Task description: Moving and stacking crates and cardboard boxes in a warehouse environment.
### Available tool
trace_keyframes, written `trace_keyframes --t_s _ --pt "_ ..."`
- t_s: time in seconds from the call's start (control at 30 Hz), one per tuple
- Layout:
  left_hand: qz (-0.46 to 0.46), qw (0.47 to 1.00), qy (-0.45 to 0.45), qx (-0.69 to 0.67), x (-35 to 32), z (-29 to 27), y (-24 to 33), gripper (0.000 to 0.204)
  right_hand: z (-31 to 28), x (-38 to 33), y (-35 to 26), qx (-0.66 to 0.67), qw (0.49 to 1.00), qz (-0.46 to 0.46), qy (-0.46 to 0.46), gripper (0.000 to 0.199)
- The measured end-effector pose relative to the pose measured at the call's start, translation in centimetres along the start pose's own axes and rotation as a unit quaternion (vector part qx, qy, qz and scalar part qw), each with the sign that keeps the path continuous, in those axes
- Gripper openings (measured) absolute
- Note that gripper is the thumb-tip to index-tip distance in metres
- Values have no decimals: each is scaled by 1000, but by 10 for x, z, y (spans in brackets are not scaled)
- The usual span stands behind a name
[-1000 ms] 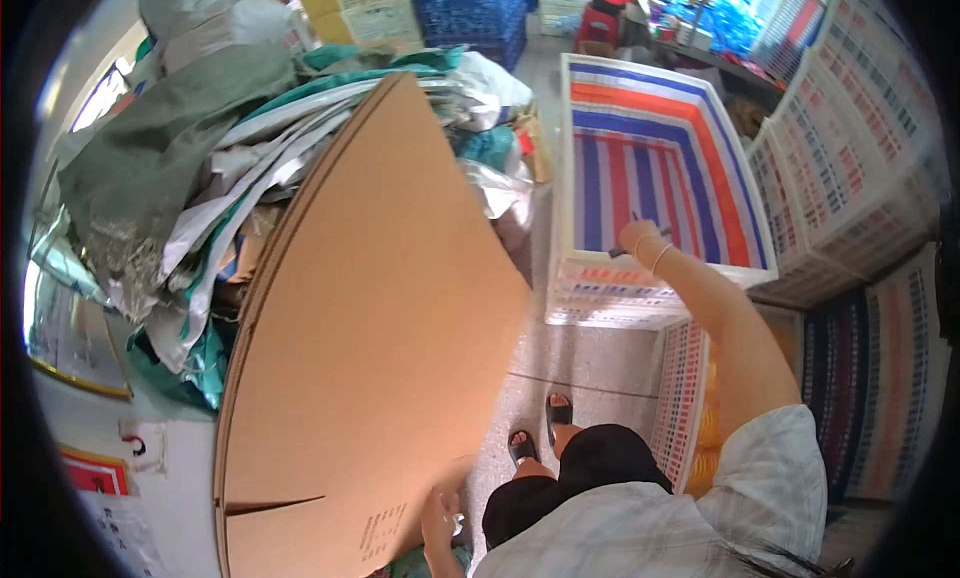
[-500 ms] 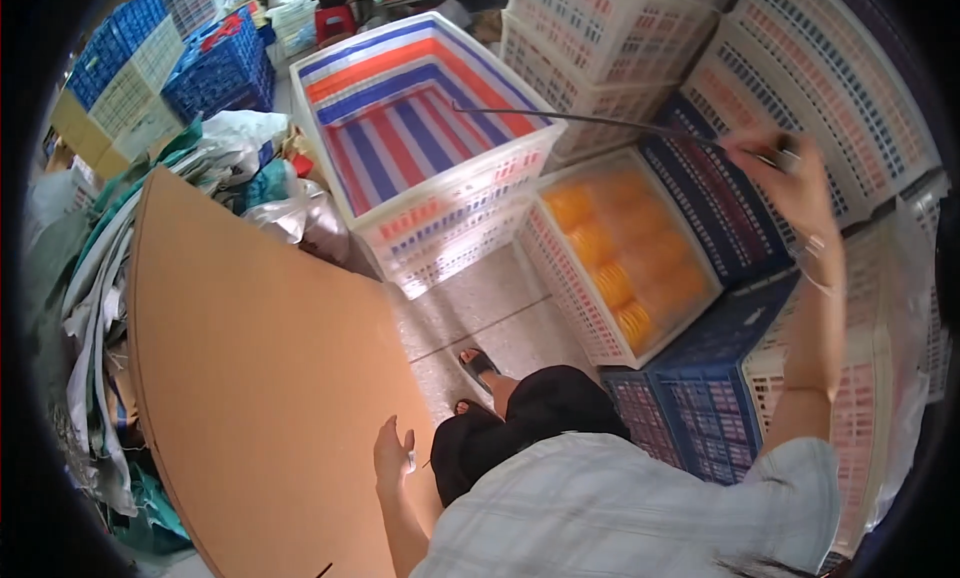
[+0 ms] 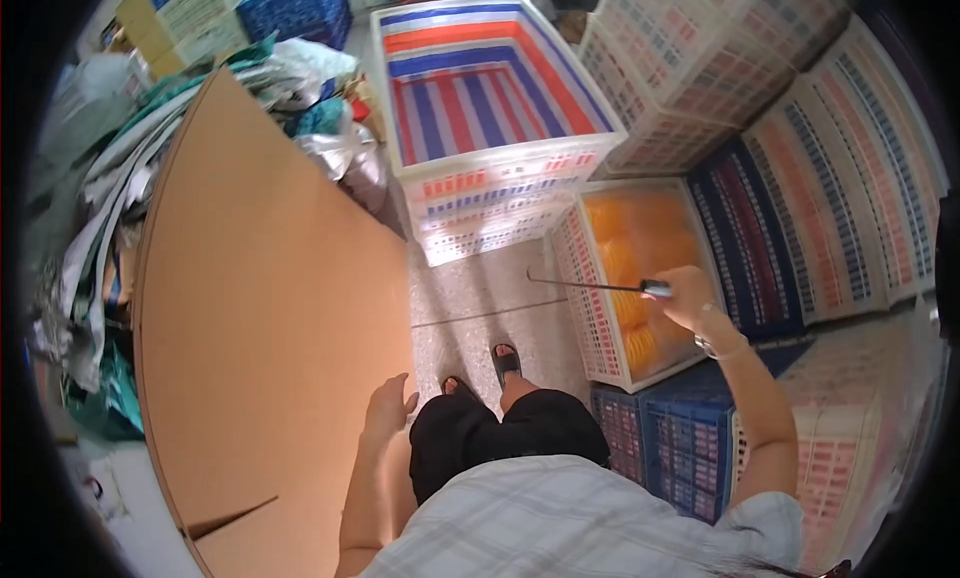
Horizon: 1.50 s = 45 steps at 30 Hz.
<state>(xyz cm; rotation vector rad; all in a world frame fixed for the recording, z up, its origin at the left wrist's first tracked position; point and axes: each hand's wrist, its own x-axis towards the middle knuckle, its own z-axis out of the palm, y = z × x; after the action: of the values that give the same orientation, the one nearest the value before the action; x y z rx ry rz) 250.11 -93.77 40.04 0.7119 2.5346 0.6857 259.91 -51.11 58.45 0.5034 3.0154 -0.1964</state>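
My right hand point(image 3: 687, 298) is closed around the grey handle of a long thin metal hook point(image 3: 588, 284). The rod points left, and its bent tip hangs over the tiled floor. Beneath that hand stands a white plastic crate point(image 3: 588, 303), filled with orange-yellow goods point(image 3: 622, 243) under clear plastic. My left hand point(image 3: 388, 408) hangs empty with its fingers stretched, nearest to a large brown cardboard sheet point(image 3: 270, 308); whether it touches the sheet I cannot tell.
Ahead stand stacked white crates point(image 3: 500, 183), the top one lined with striped sheeting. More crates point(image 3: 690, 68) rise at the right. Dark blue crates point(image 3: 685, 448) sit beside my right leg. Heaped sacks and plastic bags point(image 3: 120, 188) line the left behind the cardboard.
My right hand has come down and nearer with the hook, from high at the right to above the orange goods. My view has shifted, and my left hand stays low by the cardboard.
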Motion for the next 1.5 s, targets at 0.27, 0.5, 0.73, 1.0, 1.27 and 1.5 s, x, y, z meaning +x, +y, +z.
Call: trace_keyframes --t_s 0.27,0.5,0.73,1.0,1.27,1.5 --pt "-176 980 84 34 -78 6 -22 41 95 141 1 -23 996 -65 -59 8" --pt "-260 958 118 -33 -118 42 -1 43 96 200 -5 -79 986 -130 -73 12" --pt "-271 951 129 -68 -118 75 18 37 81 214 -3 -106 978 -168 -64 14" --pt "-301 937 127 -121 -136 101 54 41 103 191 -64 -22 980 -190 -61 12" --pt "-311 930 130 -147 -191 127 36 39 134 134 -125 5 969 -232 -87 14" --pt "-314 927 148 -139 -235 118 -4 36 184 37 -82 26 975 -164 -147 16"
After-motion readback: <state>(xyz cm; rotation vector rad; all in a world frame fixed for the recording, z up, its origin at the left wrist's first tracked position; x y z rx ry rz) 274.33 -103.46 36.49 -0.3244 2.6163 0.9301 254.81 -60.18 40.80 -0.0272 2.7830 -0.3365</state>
